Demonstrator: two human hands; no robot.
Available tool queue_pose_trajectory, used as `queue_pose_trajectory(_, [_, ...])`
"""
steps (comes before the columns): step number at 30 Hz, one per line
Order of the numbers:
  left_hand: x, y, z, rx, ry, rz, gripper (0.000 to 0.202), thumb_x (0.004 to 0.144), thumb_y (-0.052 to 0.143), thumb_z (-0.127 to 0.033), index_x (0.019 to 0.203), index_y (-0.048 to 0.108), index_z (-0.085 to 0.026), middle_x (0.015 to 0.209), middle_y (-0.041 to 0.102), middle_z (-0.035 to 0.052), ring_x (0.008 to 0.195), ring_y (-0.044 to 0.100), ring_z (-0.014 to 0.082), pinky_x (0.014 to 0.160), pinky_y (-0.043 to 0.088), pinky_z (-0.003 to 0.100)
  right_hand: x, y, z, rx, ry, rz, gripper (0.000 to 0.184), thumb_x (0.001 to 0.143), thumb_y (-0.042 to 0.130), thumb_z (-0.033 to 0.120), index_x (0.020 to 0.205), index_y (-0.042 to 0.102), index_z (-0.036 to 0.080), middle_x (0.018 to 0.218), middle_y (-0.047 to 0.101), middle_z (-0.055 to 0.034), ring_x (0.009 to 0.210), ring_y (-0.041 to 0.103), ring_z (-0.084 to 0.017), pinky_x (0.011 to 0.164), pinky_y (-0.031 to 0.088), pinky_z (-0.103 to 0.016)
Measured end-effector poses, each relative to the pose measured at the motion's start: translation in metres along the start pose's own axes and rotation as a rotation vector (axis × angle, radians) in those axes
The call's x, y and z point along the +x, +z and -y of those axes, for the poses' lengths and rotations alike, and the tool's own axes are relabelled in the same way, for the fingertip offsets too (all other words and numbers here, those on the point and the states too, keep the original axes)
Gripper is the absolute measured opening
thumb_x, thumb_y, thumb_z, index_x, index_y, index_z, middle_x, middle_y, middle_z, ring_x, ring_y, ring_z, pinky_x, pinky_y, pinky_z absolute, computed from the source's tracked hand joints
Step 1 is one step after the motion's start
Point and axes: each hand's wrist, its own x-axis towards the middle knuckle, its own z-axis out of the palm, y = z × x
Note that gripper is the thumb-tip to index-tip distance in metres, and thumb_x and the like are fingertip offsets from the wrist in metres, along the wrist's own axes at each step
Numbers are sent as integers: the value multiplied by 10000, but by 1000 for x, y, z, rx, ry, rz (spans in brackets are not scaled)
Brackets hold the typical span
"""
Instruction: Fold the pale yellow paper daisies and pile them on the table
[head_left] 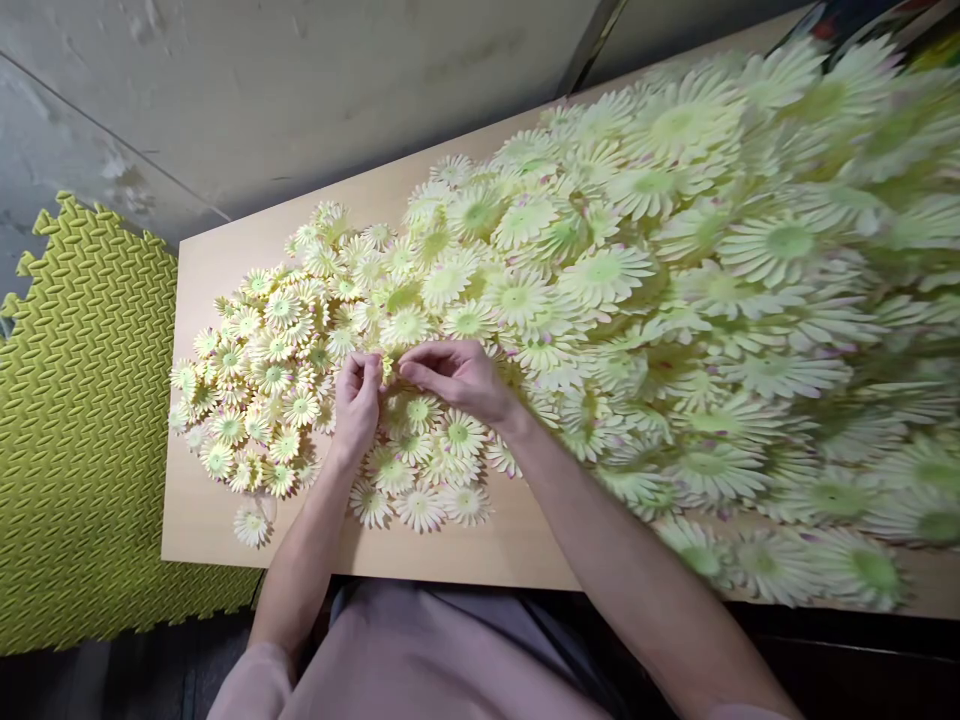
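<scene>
Pale yellow-green artificial flower heads (517, 298) with long petals cover much of the table. Close together over the middle of the heap, my two hands meet at a small yellowish flower piece (388, 367). My left hand (358, 395) is closed, thumb against the fingers, pinching that piece. Just to its right, my right hand (457, 378) has its thumb and forefinger pressed together by the piece's edge; whatever lies between those fingertips is too small to make out. Left of my hands lies a heap of smaller, stacked flower heads (274, 375).
The wooden table (450, 555) runs along a stained wall (337, 90). A yellow-green foam mat (82, 430) stands at the table's left end. Larger flower heads (780, 245) pile up toward the right. Dark and coloured items (847, 22) lie at the far right corner.
</scene>
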Motion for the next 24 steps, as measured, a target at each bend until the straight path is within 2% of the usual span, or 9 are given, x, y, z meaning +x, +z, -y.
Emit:
queue_pose_trajectory(2, [-1, 1, 1, 11, 0, 9, 367, 845, 659, -505, 724, 519, -189, 712, 453, -23, 601, 393, 68, 530, 392, 188, -1, 2, -1, 2, 23, 25, 276, 707, 843, 391, 884, 776, 189, 738, 734, -30, 617, 657, -138, 576, 557, -278])
queue_pose_trajectory(5, [-2, 1, 2, -25, -23, 20, 367, 850, 653, -508, 739, 510, -188, 712, 455, -30, 572, 373, 59, 503, 372, 179, -1, 2, 1, 16, 34, 37, 265, 708, 843, 368, 891, 786, 184, 768, 762, -43, 649, 700, -150, 621, 596, -285])
queue_pose_trajectory(9, [-1, 0, 3, -57, -51, 25, 368, 844, 663, -502, 749, 506, -183, 712, 458, -39, 549, 356, 48, 476, 344, 167, 0, 2, 6, 47, 49, 54, 287, 717, 829, 403, 895, 795, 180, 789, 774, -63, 713, 735, -181, 670, 624, -306])
queue_pose_trajectory(12, [-1, -1, 3, -68, -44, 22, 375, 836, 675, -498, 737, 502, -181, 693, 444, -44, 552, 354, 49, 482, 346, 161, 1, 3, 9, 72, 64, 59, 294, 719, 820, 432, 867, 793, 179, 747, 758, -54, 683, 723, -174, 673, 621, -307])
queue_pose_trajectory(18, [-1, 0, 5, -108, -46, 16, 362, 812, 709, -480, 728, 523, -181, 688, 450, -40, 562, 373, 55, 478, 346, 162, 1, 4, 10, 63, 79, 47, 260, 757, 800, 408, 850, 748, 170, 707, 670, -9, 604, 607, -104, 542, 515, -220])
queue_pose_trajectory(22, [1, 1, 5, -169, -86, -16, 373, 802, 714, -489, 719, 521, -181, 645, 417, -61, 483, 302, 34, 425, 307, 162, 2, 0, 4, 110, 72, 34, 244, 827, 742, 416, 820, 688, 178, 631, 557, 30, 525, 471, -65, 453, 373, -192])
queue_pose_trajectory(24, [3, 1, 2, -231, -128, -57, 379, 789, 725, -492, 723, 520, -181, 625, 394, -75, 452, 267, 25, 409, 305, 161, 3, -4, 2, 206, 80, -3, 256, 840, 725, 433, 807, 656, 189, 610, 530, 37, 506, 451, -67, 449, 353, -202])
